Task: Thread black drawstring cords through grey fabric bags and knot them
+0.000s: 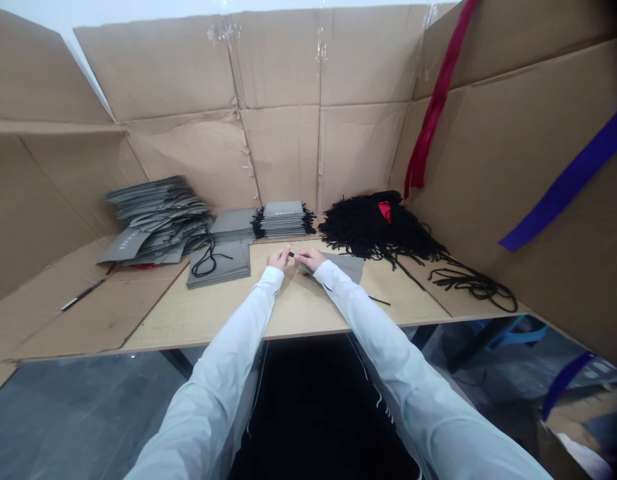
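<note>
Over the middle of the table, my left hand [278, 258] is closed in a pinch on a short black bit of cord [291, 255] that shows between the two hands. Close beside it, my right hand [311, 259] is closed at the edge of a flat grey paper bag [349, 265], which lies partly under the right wrist. Whether the right fingers also grip the cord is too small to tell. A black cord end [379, 301] sticks out below the bag. Left of my hands lies a low stack of grey bags [227, 268] with a looped black cord [206, 260] on top.
A tall, uneven pile of grey bags [158, 217] stands at the left. Farther back is a neat stack of corded bags [282, 220]. A heap of black cords [368, 227] lies at right, beside loose cords [481, 285]. Cardboard walls [278, 73] surround the table; red [438, 100] and blue ribbons [563, 183] hang right.
</note>
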The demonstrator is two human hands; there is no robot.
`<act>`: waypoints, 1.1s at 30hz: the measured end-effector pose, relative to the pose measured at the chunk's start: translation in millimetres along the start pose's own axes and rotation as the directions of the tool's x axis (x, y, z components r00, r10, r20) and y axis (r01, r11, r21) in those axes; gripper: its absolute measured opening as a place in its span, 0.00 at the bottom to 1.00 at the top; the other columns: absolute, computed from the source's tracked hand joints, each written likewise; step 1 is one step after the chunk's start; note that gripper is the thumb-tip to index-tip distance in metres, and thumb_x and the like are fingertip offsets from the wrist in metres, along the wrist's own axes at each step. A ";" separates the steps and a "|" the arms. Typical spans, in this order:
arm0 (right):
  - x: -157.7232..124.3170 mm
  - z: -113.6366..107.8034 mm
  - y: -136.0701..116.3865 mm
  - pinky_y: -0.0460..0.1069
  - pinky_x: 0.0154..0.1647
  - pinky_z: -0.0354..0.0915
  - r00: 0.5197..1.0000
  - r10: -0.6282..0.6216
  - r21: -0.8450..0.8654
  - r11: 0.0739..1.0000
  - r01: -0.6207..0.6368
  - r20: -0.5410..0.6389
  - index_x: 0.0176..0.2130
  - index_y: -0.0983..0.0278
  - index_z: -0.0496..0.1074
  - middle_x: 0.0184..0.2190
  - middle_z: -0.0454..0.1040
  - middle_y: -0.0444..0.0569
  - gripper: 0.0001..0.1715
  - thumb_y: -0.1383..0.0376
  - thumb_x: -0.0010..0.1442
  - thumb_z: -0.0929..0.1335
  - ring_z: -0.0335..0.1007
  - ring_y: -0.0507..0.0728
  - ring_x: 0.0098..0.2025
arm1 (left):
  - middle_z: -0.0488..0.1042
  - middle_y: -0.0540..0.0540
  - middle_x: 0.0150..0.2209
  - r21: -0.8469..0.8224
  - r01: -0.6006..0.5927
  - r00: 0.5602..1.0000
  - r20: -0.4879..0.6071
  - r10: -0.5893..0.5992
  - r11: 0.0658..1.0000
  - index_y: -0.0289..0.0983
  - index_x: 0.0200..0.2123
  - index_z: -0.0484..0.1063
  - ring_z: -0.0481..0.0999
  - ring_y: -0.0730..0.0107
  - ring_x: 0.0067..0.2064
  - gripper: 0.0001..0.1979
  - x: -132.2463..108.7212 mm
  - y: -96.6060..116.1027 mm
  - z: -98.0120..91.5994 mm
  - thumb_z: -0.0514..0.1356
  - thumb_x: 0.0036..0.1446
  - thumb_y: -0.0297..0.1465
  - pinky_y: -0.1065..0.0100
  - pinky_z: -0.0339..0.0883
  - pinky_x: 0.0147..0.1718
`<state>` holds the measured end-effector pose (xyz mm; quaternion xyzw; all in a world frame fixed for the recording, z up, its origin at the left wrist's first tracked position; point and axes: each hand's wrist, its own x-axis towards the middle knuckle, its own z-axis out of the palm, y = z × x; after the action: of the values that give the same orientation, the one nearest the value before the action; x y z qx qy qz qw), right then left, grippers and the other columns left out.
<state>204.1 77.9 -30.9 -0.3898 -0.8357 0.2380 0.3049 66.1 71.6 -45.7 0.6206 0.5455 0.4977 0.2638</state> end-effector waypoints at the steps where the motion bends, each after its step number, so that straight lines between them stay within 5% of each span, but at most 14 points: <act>1: -0.4 -0.2 0.2 0.43 0.33 0.56 1.000 0.002 -0.003 1.000 -0.002 -0.003 0.26 0.68 0.72 0.27 0.72 0.45 0.16 0.62 0.54 0.59 0.63 0.49 0.29 | 0.53 0.54 0.11 0.061 -0.033 0.999 -0.024 0.035 0.998 0.37 0.13 0.57 0.56 0.77 0.18 0.21 0.2 0.9 -2.6 0.46 0.48 0.45 0.73 0.49 0.20; 4: -3.6 -2.2 0.9 0.43 0.33 0.56 1.000 0.004 -0.004 1.000 -0.004 0.000 0.26 0.68 0.72 0.27 0.72 0.46 0.16 0.63 0.53 0.60 0.63 0.50 0.29 | 0.53 0.53 0.11 0.165 -0.100 0.993 -0.048 0.109 0.981 0.36 0.11 0.55 0.54 0.77 0.18 0.22 2.6 0.6 -9.5 0.46 0.48 0.45 0.72 0.47 0.20; 9: -8.5 -5.8 2.2 0.43 0.32 0.56 0.999 -0.019 -0.007 1.000 0.019 0.041 0.25 0.69 0.72 0.25 0.72 0.47 0.15 0.63 0.53 0.61 0.62 0.49 0.26 | 0.50 0.55 0.10 0.091 -0.101 0.992 0.081 0.094 0.991 0.36 0.10 0.53 0.50 0.80 0.16 0.23 10.2 -6.6 -13.8 0.49 0.46 0.46 0.72 0.43 0.18; 14: -6.9 -4.3 4.7 0.43 0.32 0.56 0.999 -0.025 0.000 1.000 0.025 0.037 0.25 0.69 0.72 0.22 0.71 0.47 0.15 0.64 0.53 0.60 0.62 0.49 0.25 | 0.52 0.55 0.10 -0.119 0.109 0.983 0.162 -0.089 0.987 0.36 0.12 0.55 0.50 0.81 0.14 0.22 11.5 -8.7 -11.2 0.52 0.42 0.48 0.72 0.43 0.16; 20: -5.8 -3.7 11.7 0.44 0.32 0.55 1.000 -0.020 0.024 1.000 0.020 0.023 0.23 0.68 0.71 0.22 0.70 0.46 0.15 0.64 0.52 0.61 0.61 0.49 0.25 | 0.60 0.51 0.12 -0.340 0.398 0.905 0.296 -0.305 0.852 0.35 0.15 0.60 0.56 0.81 0.13 0.23 12.9 -3.1 -17.2 0.49 0.43 0.51 0.73 0.45 0.13; 23: -5.5 -3.3 12.2 0.44 0.30 0.55 1.000 -0.008 0.030 1.000 0.008 0.014 0.23 0.69 0.71 0.21 0.70 0.46 0.15 0.64 0.52 0.61 0.60 0.49 0.24 | 0.67 0.50 0.20 -0.408 0.295 0.938 0.294 -0.182 0.864 0.34 0.25 0.65 0.61 0.81 0.17 0.19 11.2 -2.3 -18.7 0.59 0.36 0.44 0.75 0.52 0.16; 27: -3.7 -2.9 13.3 0.44 0.28 0.54 1.000 0.014 0.032 0.999 -0.014 -0.011 0.27 0.69 0.72 0.22 0.70 0.45 0.15 0.62 0.52 0.60 0.58 0.49 0.23 | 0.69 0.49 0.26 -0.303 0.096 0.943 0.332 0.011 0.948 0.33 0.32 0.66 0.65 0.78 0.22 0.25 4.8 -1.6 -16.6 0.66 0.26 0.35 0.73 0.58 0.21; 33: -2.2 -4.2 17.2 0.44 0.31 0.56 1.000 -0.024 -0.026 0.999 0.024 0.006 0.24 0.68 0.72 0.21 0.70 0.45 0.15 0.64 0.53 0.60 0.60 0.49 0.25 | 0.58 0.55 0.13 -0.167 0.047 0.954 0.299 0.005 0.985 0.34 0.20 0.62 0.55 0.82 0.15 0.19 4.7 -5.0 -16.9 0.54 0.42 0.46 0.74 0.49 0.16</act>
<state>216.8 86.9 -39.6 -0.3830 -0.8443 0.2245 0.3000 48.3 73.7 -42.3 0.6576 0.4610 0.4409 0.4009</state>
